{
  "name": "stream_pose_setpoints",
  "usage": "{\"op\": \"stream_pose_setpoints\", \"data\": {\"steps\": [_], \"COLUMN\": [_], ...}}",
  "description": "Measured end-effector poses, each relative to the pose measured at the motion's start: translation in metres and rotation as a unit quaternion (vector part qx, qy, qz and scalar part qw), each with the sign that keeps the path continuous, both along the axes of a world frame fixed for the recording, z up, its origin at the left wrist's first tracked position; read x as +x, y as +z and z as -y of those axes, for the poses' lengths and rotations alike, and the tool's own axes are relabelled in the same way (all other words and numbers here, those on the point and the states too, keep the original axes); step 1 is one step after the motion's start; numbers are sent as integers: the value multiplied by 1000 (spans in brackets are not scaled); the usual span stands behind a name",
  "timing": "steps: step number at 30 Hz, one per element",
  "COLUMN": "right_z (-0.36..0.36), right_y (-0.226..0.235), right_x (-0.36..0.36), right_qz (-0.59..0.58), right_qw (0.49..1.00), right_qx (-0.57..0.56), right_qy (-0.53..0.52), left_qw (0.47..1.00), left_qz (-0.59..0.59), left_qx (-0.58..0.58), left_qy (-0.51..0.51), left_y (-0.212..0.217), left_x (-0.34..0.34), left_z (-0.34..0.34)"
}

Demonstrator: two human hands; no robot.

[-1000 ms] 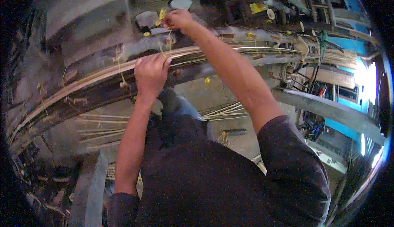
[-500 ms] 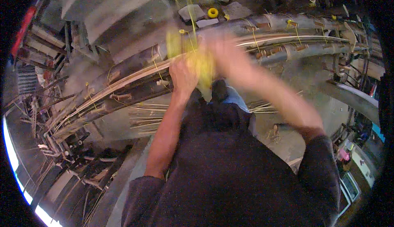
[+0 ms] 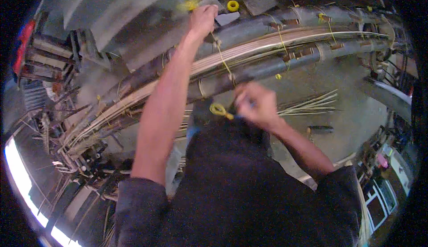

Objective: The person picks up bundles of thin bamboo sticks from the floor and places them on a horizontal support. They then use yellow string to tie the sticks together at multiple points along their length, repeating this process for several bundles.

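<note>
A long bundle of thin pale strips [image 3: 243, 49], bamboo- or cane-like, lies between two dark poles. A yellow cord [image 3: 225, 63] crosses over it between my hands. Beyond the far pole, my left hand [image 3: 204, 20] is closed, with the cord leading down from it and a blurred yellow bunch [image 3: 189, 5] beside its fingers. My right hand [image 3: 259, 105], closed and smeared a little by motion, is on the near side just below the near pole [image 3: 267, 71]. Next to its fingers hangs a small looped yellow coil [image 3: 218, 109]. My fingers hide what they grip.
Other yellow ties [image 3: 283, 41] wrap the bundle and poles. Flat stone slabs [image 3: 259, 3] and a yellow ring [image 3: 232, 6] lie beyond the far pole. Loose thin sticks [image 3: 312, 105] lie on the floor at right. Metal-looking racks [image 3: 49, 46] stand at left.
My hands, together at the bundle before, are now apart. The left has moved away, past the far pole; the right has come down toward me. The yellow cord now shows between them.
</note>
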State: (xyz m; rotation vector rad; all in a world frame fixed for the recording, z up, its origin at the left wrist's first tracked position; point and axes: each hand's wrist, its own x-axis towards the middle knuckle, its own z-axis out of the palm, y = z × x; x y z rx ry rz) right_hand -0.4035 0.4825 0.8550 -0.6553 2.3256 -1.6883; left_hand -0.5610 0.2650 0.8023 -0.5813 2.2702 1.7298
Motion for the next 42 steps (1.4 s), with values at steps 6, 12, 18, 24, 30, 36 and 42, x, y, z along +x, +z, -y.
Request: {"op": "stream_pose_setpoints", "data": {"steps": [6, 12, 18, 24, 30, 36, 42], "right_z": [22, -42, 96, 85, 116, 156, 282], "right_y": [13, -73, 15, -6, -43, 168, 86], "right_x": [-46, 128, 78, 34, 94, -15, -114], "right_qz": [537, 305, 312, 482, 498, -4, -209], "right_qw": [783, 909, 917, 756, 854, 926, 889], "right_qx": [-176, 245, 70, -303, 82, 297, 178], "right_qy": [-259, -147, -237, -324, -127, 233, 366], "left_qw": [899, 718, 871, 933, 965, 919, 936], "left_qz": [-115, -400, -340, -264, -211, -209, -160], "left_qx": [-325, -424, -320, -244, -140, -273, -302], "left_qy": [-269, -380, -151, 4, 63, -191, -81], "left_y": [45, 39, 86, 115, 105, 29, 45], "left_x": [19, 118, 109, 158, 195, 225, 218], "left_z": [56, 15, 87, 164, 159, 110, 92]}}
